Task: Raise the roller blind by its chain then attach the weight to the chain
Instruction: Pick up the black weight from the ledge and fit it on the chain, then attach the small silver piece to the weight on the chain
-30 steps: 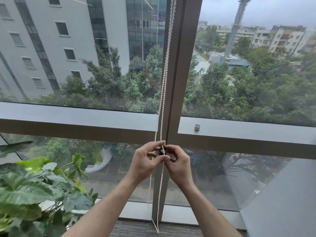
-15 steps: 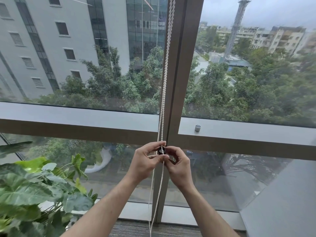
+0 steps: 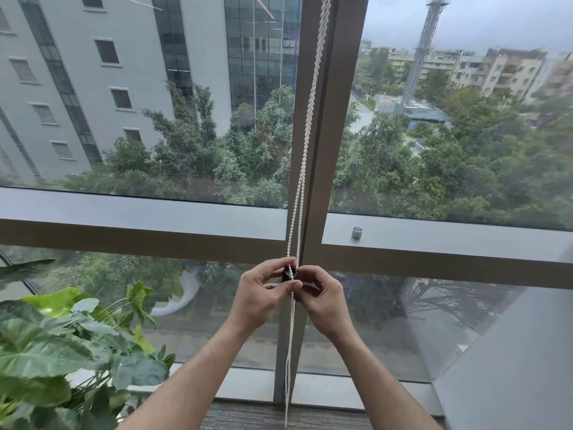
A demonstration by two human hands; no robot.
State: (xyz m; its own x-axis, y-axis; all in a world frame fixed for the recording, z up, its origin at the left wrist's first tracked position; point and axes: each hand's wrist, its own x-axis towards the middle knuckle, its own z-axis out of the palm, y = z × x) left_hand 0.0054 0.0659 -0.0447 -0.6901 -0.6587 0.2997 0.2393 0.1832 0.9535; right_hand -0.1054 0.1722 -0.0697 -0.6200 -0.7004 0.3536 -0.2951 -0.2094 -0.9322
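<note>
A white beaded chain hangs in two strands down the window's middle post, passing between my hands and on to the floor. A small dark weight sits on the chain at chest height. My left hand pinches the chain and the weight from the left with thumb and fingers. My right hand grips the weight from the right, its fingers curled round it. Most of the weight is hidden by my fingers. The roller blind itself is out of view above.
A leafy green plant stands at the lower left, close to my left forearm. A small metal knob sits on the horizontal window bar to the right. A grey wall panel slants in at the lower right.
Both hands stay on the weight at the same spot. The loose lower chain has swung from left of the post to hang straighter below my hands.
</note>
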